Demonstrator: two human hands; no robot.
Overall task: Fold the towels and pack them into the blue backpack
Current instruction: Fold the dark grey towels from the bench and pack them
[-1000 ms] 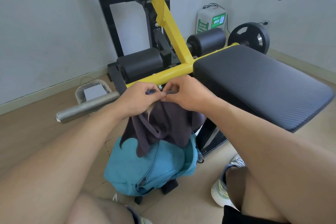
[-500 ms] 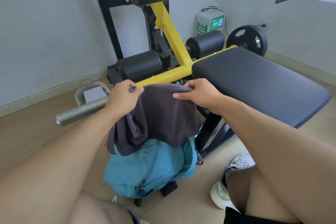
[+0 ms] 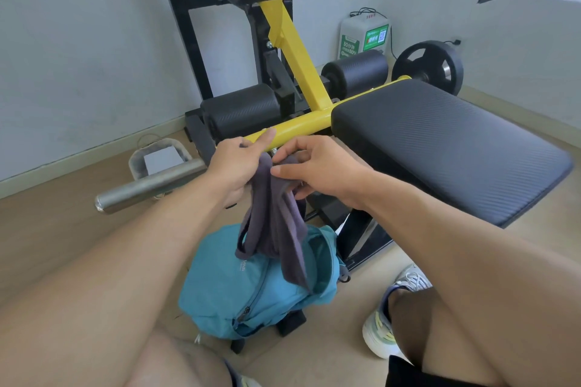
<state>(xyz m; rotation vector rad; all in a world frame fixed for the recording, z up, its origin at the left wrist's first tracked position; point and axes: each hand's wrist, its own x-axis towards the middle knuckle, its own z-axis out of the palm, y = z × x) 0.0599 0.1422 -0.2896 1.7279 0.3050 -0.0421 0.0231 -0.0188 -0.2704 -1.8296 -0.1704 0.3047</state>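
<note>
The blue fabric backpack (image 3: pixel 251 289) stands on the wooden floor (image 3: pixel 63 229), nearest. Above it hangs a dark grey cloth towel (image 3: pixel 276 223), bunched; the left hand (image 3: pixel 239 163) grips its top, and the right hand (image 3: pixel 317 166) pinches it beside. Farther, the black padded bench (image 3: pixel 440 141).

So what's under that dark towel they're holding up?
The towel, held by the left hand and the right hand, hangs over the blue backpack on the floor. Its lower end covers part of the backpack's top, so what is inside cannot be seen.
</note>
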